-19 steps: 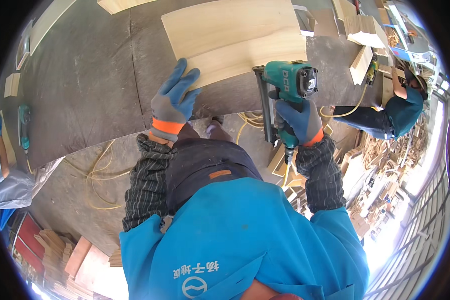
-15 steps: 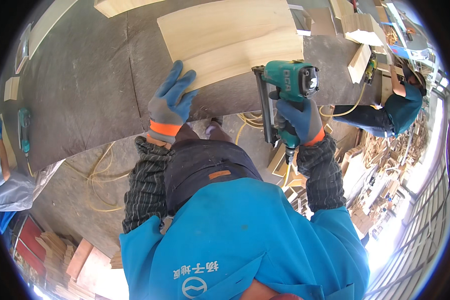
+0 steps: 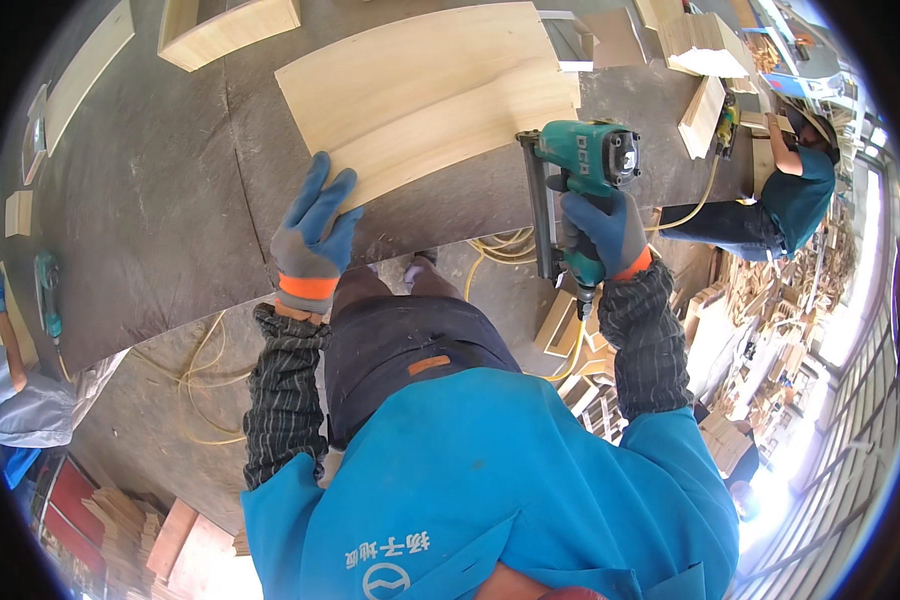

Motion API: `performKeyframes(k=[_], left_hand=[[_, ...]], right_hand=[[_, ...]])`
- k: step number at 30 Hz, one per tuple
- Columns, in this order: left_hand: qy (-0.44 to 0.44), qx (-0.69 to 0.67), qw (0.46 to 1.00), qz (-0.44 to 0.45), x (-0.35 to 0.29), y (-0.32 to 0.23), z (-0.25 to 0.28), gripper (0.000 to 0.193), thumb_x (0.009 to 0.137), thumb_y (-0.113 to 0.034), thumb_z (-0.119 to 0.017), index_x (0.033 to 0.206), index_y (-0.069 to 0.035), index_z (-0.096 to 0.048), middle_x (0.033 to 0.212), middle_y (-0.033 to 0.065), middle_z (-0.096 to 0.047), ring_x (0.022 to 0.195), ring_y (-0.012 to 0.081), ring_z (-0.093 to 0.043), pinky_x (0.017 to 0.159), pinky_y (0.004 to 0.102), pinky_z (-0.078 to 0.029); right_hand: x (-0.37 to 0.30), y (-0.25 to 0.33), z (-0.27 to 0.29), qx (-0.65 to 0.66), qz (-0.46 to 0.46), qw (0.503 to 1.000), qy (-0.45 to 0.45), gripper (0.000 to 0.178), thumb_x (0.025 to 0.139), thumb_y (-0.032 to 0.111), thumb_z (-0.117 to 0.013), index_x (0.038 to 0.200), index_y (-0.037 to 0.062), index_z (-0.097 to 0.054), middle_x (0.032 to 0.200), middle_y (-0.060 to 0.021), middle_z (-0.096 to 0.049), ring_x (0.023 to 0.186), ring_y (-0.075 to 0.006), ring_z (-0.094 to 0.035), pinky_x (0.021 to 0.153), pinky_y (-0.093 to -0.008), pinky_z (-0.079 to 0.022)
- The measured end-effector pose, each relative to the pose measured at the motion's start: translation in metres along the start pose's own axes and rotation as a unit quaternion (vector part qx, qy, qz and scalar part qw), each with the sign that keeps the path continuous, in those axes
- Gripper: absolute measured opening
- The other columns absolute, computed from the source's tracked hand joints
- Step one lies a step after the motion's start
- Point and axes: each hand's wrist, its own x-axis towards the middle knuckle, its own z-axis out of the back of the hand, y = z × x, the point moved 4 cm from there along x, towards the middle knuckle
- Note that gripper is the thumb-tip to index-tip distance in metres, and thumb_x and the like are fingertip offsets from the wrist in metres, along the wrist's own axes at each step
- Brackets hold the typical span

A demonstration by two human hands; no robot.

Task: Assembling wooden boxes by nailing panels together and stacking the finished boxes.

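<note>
A pale wooden panel [image 3: 420,85] lies on the dark worktable [image 3: 160,190] in front of me, with a line running along its length. My left hand [image 3: 313,225], in a grey and blue glove with an orange cuff, is at the panel's near left corner. Its fingers are stretched and spread, the tips touching the panel's edge. In my right hand [image 3: 606,232], gloved alike, is a teal nail gun [image 3: 580,155], held by its grip. The gun's long dark magazine stands to the left of that hand, and its nose overlaps the panel's near right end.
An open wooden frame [image 3: 230,35] lies at the far left, and stacked wooden pieces [image 3: 705,45] stand far right. Another nail gun [image 3: 47,290] lies at the table's left. Co-workers [image 3: 805,195] are at both sides. Yellow hoses [image 3: 205,375] trail over the floor.
The view has shifted, so table and panel appear further left and lower. Relative to the panel, the nail gun in my right hand has moved right. My left hand stays at the panel's corner.
</note>
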Motion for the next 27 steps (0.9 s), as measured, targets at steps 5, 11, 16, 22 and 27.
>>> performKeyframes(k=[5,11,16,22,27], left_hand=[[0.003,0.011,1.0,0.002,-0.001,0.0,-0.001,0.049,0.084,0.004,-0.085,0.13,-0.009,-0.079,0.156,0.02,-0.061,0.141,0.0338,-0.064,0.113,0.0374,-0.058],[0.004,-0.022,0.999,0.044,-0.001,0.001,-0.001,0.051,0.082,0.002,-0.087,0.131,-0.009,-0.08,0.157,0.0183,-0.062,0.142,0.0315,-0.063,0.113,0.0368,-0.056],[0.011,0.009,1.0,0.026,0.0,0.0,-0.001,0.05,0.084,0.005,-0.083,0.132,-0.008,-0.079,0.158,0.0205,-0.06,0.144,0.0343,-0.061,0.113,0.0379,-0.057],[0.005,0.016,1.0,0.02,-0.001,0.0,-0.001,0.051,0.083,0.002,-0.087,0.133,-0.01,-0.079,0.158,0.0181,-0.061,0.143,0.0316,-0.062,0.114,0.0377,-0.056],[0.001,0.012,1.0,0.018,0.0,-0.001,-0.003,0.051,0.084,0.001,-0.087,0.133,-0.01,-0.079,0.158,0.0178,-0.061,0.143,0.0315,-0.062,0.114,0.0376,-0.056]], right_hand=[[0.0,0.005,0.0,-0.02,-0.017,1.0,0.001,0.045,0.1,0.018,-0.069,0.136,-0.0091,-0.065,0.074,-0.0015,-0.062,0.062,-0.011,-0.058,0.059,-0.029,-0.048],[-0.005,0.011,0.028,-0.005,0.018,0.999,-0.033,0.046,0.1,0.022,-0.069,0.134,-0.009,-0.067,0.074,-0.0018,-0.063,0.061,-0.0107,-0.059,0.056,-0.0273,-0.046],[0.012,0.01,0.054,-0.034,0.02,0.998,-0.049,0.047,0.1,0.024,-0.068,0.134,-0.0084,-0.067,0.074,-0.0001,-0.062,0.058,-0.0094,-0.058,0.053,-0.0261,-0.046],[0.018,0.003,0.059,-0.024,0.013,0.999,-0.047,0.039,0.098,0.023,-0.075,0.127,-0.0035,-0.074,0.084,-0.0008,-0.067,0.065,-0.01,-0.061,0.058,-0.0289,-0.049],[0.018,0.004,0.059,-0.053,0.017,0.997,-0.053,0.046,0.099,0.025,-0.07,0.133,-0.0057,-0.069,0.073,0.0006,-0.061,0.058,-0.0089,-0.057,0.054,-0.026,-0.046]])
